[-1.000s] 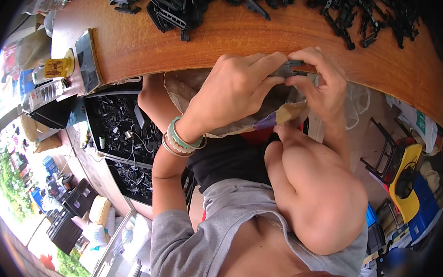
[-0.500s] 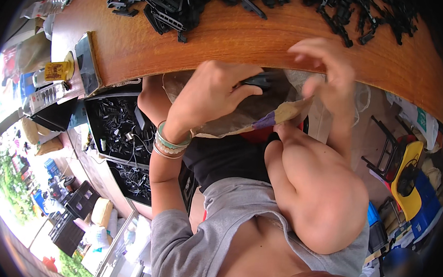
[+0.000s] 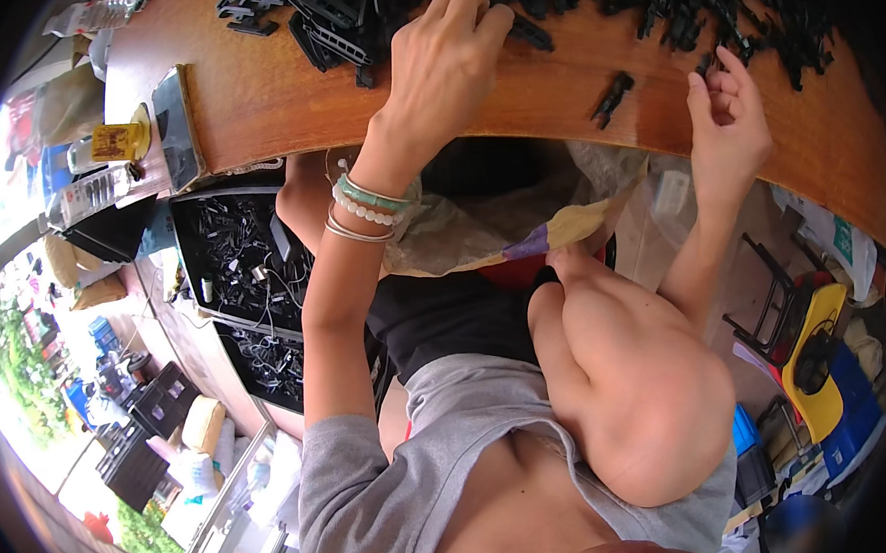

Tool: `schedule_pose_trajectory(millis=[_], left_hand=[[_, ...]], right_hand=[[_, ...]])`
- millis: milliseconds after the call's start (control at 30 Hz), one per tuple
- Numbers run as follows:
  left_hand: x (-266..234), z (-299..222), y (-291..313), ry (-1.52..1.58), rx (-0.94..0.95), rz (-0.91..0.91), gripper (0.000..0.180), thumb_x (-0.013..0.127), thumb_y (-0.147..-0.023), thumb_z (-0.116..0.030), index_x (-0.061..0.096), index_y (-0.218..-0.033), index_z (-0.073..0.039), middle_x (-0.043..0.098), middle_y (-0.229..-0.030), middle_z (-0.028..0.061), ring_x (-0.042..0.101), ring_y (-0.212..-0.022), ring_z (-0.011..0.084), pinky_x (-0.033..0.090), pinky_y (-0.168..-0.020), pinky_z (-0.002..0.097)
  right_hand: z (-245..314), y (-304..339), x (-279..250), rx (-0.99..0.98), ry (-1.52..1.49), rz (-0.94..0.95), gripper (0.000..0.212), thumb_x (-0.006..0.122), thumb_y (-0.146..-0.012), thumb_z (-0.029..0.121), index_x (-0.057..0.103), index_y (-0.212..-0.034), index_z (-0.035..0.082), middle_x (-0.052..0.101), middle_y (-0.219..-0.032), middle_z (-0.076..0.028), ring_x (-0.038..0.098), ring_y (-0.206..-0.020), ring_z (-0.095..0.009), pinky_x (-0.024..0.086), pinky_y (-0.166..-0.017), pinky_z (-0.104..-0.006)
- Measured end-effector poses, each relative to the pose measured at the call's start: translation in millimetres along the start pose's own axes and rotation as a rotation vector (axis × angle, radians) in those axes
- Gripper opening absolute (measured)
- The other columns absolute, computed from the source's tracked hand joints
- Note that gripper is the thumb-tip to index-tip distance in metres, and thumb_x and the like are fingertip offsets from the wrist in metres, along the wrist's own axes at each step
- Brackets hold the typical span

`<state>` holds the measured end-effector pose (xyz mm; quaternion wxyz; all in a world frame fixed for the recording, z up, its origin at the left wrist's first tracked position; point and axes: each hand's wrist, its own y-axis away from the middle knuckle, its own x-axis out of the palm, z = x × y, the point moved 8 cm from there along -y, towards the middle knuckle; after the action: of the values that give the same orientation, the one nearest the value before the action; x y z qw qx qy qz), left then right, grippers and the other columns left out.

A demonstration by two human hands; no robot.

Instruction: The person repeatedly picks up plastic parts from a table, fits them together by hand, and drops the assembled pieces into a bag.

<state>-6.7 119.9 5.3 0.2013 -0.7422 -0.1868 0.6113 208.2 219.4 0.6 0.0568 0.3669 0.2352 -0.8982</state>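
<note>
parts heap: pile of small black plastic clips and strips along the far edge of the tabletop, loose and tangled, matte black, mixed short pieces and longer ribbed bars; probably dumped there so both hands can pick from it.
left hand: left hand palm down on the near edge of the heap, fingers curled together onto the black pieces, touching them; cannot tell if one piece is actually pinched under the fingertips.
right hand: right hand raised just off the tabletop near the right part of the heap, fingers bent close together as if pinching something small; whatever it holds is too small to make out.
stray piece: single small black plastic clip lying alone on bare wood between the two hands, apart from the heap.
tabletop: curved brown wooden tabletop, heap at the back, front strip mostly bare, likely kept as working room.
wrist: green and white bead bracelets on the left wrist.
lap: crumpled tan paper and clear plastic bag open below the tabletop edge, over the knees; seems placed to catch pieces.
crates: black plastic crates of more black parts on the left, below tabletop level, within arm's reach.
left clutter: yellow-labelled bottle and a dark flat device at the tabletop's left end, well apart from the heap.
</note>
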Motion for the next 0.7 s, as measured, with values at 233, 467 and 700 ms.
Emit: schedule_pose_trajectory(millis=[233,467,700], left_hand=[[-22,-13,12,0.623,-0.228,-0.196,0.020,0.062,-0.082,0.006,0.060,-0.101,0.003,0.067,-0.096,0.0098,0.066,-0.081,0.0185,0.052,-0.072,0.0258],[2,-19,24,1.193,-0.643,0.419,0.027,0.064,-0.084,-0.005,0.061,-0.108,0.006,0.067,-0.083,0.0089,0.064,-0.075,0.0107,0.052,-0.062,0.0223],[-23,-35,16,0.954,-0.358,0.086,0.031,0.071,-0.078,-0.006,0.063,-0.106,0.004,0.067,-0.085,0.0149,0.067,-0.070,0.0204,0.052,-0.057,0.0291]], right_hand=[[37,14,27,0.105,-1.010,0.320,0.029,0.062,-0.085,-0.003,0.059,-0.114,-0.003,0.067,-0.102,-0.012,0.064,-0.075,-0.011,0.052,-0.065,-0.0202],[70,22,26,-0.162,-0.903,0.399,0.018,0.062,-0.080,-0.013,0.066,-0.096,-0.007,0.064,-0.098,-0.013,0.064,-0.083,-0.015,0.057,-0.073,-0.0234],[65,28,22,-0.177,-0.894,0.277,0.021,0.067,-0.076,-0.011,0.067,-0.096,-0.005,0.063,-0.096,-0.011,0.062,-0.082,-0.015,0.053,-0.069,-0.0227]])
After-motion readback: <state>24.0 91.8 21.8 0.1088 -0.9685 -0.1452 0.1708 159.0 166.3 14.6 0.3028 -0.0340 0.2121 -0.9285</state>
